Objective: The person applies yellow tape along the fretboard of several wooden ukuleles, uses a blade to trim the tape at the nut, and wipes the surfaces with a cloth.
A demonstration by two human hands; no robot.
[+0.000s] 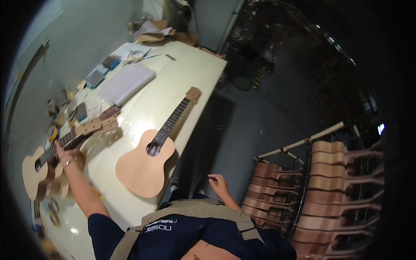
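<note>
On the left of the bench, my left hand point(69, 157) reaches out with its fingers around the dark-fretted neck of a bare-wood ukulele point(32, 172). This ukulele stands against others of its kind, their pale headstocks point(93, 125) bunched together. In the middle of the bench another unfinished ukulele point(141, 171) lies face up, its headstock pointing away from me. Its sound hole shows, and I see no strings on it. Beside my body, over the floor, my right hand point(219, 187) hangs with loosely bent fingers apart and nothing visible in it.
The pale workbench point(190, 65) carries a white padded sheet point(128, 84), sanding pads point(95, 79), tape rolls point(53, 212) and cardboard point(154, 37). At the right, racks hold several wooden ukulele bodies with necks point(327, 186). Grey floor point(242, 117) lies between.
</note>
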